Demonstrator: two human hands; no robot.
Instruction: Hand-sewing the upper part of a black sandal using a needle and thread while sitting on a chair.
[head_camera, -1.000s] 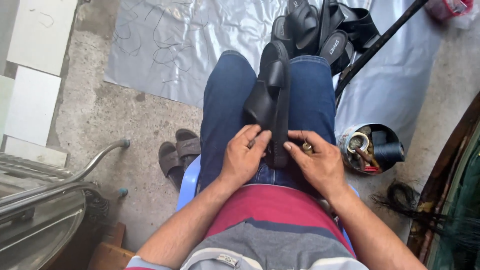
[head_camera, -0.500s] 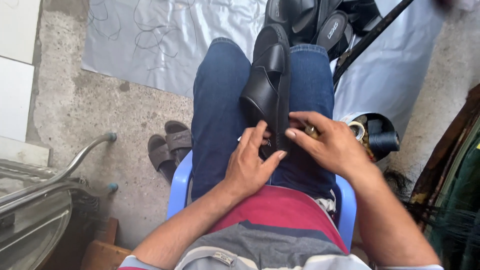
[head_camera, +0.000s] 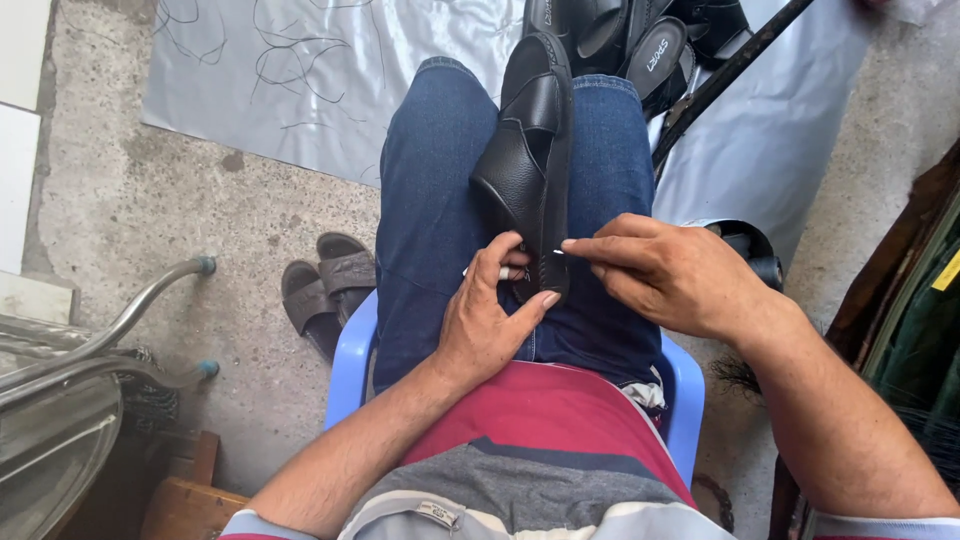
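Note:
A black leather sandal (head_camera: 530, 160) lies on its side along my lap, between my blue-jeaned knees, its sole edge turned right. My left hand (head_camera: 490, 320) grips the sandal's near end, thumb pressed on the sole edge. My right hand (head_camera: 665, 275) pinches something small and pale, possibly a needle or thread end (head_camera: 556, 252), right at the sole's edge. What it pinches is too small to tell apart.
I sit on a blue plastic chair (head_camera: 345, 355). A brown pair of sandals (head_camera: 325, 290) lies on the concrete at left. More black sandals (head_camera: 640, 40) pile at the top on a grey sheet (head_camera: 300, 70). Metal chair legs (head_camera: 120, 330) stand at left, a dark container (head_camera: 750, 250) at right.
The view has shifted down and closer. My right hand has moved from over the sandal's near end out to its sole edge, pinching there. My left hand keeps its grip.

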